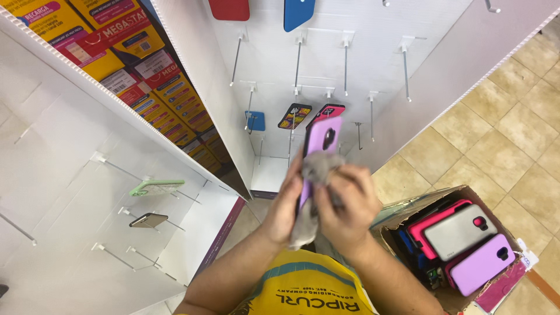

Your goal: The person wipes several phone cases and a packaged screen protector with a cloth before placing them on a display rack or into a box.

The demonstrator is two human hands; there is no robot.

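My left hand grips a lilac phone case by its lower edge and holds it upright in front of me. My right hand presses a grey cloth against the case's lower half, so that part is hidden. A dark camera cut-out shows near the top of the case. Both hands are close together, right in the middle of the view.
A cardboard box at my right holds several cases: white, pink, lilac and blue. White display panels carry metal hooks with a few hung cases, red, blue, patterned and pale green. Beige floor tiles lie to the right.
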